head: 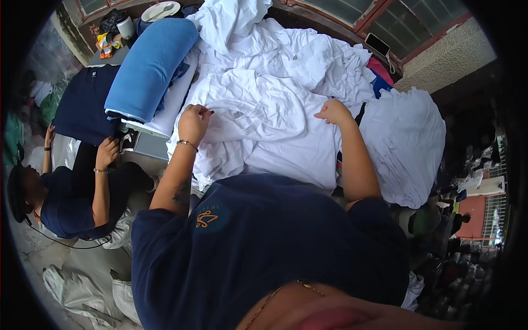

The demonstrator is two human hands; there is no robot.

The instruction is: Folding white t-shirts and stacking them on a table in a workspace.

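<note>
A white T-shirt (288,152) lies spread and creased before me, its round neckline and pale neck label (240,117) facing up. Over its left part is my left hand (195,123), fingers bent together close to the cloth. On the opposite side, my right hand (334,111) has its fingers curled and the index finger pointing inward at the shirt. Whether either hand pinches fabric cannot be made out. Beyond the shirt rises a loose heap of white garments (321,57).
At left, a seated co-worker (74,198) handles a navy garment (82,103). A folded blue cloth stack (152,66) stands between us. More white clothing (400,144) hangs at right. A phone (377,44), a plate (160,11) and a jar (125,27) sit along the back.
</note>
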